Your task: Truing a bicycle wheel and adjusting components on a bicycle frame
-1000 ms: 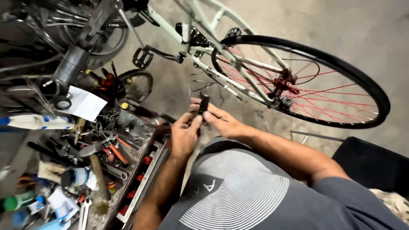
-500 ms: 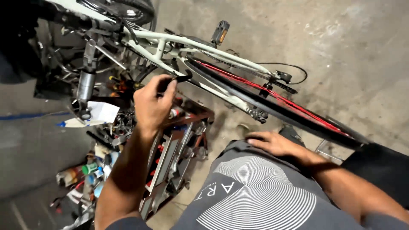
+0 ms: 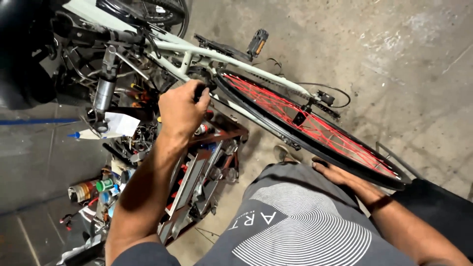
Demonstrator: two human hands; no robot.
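Overhead, left hand (image 3: 180, 111) fisted at bicycle frame (image 3: 224, 58); right hand (image 3: 340, 176) flat.

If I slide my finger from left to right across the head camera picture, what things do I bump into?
Spray can with green cap → white paper sheet → left hand → bike pedal → red-spoked wheel → right hand

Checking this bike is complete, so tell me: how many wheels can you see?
2: the red-spoked wheel at centre right near the right hand, and a second wheel at the top edge, mostly cut off.
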